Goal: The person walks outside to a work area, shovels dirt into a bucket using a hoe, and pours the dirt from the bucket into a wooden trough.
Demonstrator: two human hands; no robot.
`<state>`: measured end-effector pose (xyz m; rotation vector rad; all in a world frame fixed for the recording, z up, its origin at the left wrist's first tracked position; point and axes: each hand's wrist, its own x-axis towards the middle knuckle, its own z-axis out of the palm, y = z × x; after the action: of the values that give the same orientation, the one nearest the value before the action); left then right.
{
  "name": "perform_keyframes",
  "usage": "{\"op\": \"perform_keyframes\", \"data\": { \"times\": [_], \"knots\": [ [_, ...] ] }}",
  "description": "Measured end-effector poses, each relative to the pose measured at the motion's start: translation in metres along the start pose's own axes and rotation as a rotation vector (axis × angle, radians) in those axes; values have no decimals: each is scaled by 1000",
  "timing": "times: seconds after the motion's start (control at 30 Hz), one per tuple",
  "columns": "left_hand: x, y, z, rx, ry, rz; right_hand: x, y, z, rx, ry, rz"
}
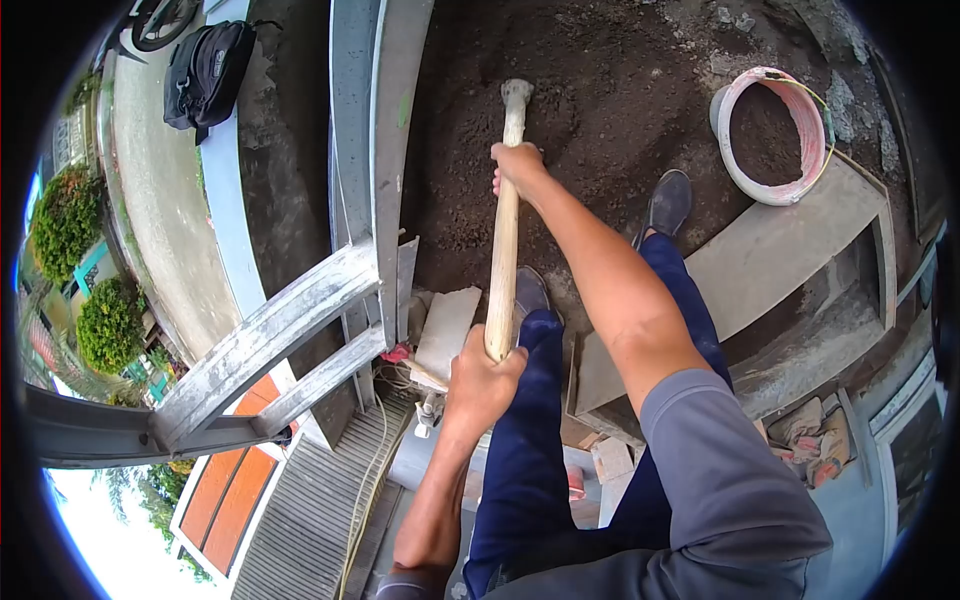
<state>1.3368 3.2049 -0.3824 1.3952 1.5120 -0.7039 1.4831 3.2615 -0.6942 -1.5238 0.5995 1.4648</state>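
Observation:
A pale wooden handle (505, 265) runs from near my body out over the dark soil (460, 110). Its far end carries a grey, dirt-covered head (517, 92) resting at the soil; any blade there is hidden, so the exact kind of tool is unclear. My left hand (482, 382) is wrapped round the near end of the handle. Farther up, close to the grey head, my right hand (519, 168) grips the same handle. My shoes (668, 200) stand on the soil, one on each side of the body's middle.
A round pink-and-white bucket (728, 130) sits at the right. Below it lies a long grey trough-like box (770, 250). Grey metal beams (360, 130) rise close on the left, with a black backpack (210, 75) beyond them. A cable (378, 470) trails over corrugated sheeting (310, 500).

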Motion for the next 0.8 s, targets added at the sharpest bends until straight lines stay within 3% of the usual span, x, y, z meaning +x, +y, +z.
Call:
{"op": "perform_keyframes", "data": {
  "times": [0.1,0.3,0.57,0.8],
  "knots": [
    [-10,-12,4,-28,-3,-33,-3,33,9,7,-49,119],
    [-43,48,-8,19,-17,52,-5,23,-16,163,-151,209],
    [-146,137,-23,38,-132,219,-103,-64,-79,373,-193,142],
    [-224,184,-6,96,-374,429,-202,-130,-191,543,-103,61]
  ]
}}
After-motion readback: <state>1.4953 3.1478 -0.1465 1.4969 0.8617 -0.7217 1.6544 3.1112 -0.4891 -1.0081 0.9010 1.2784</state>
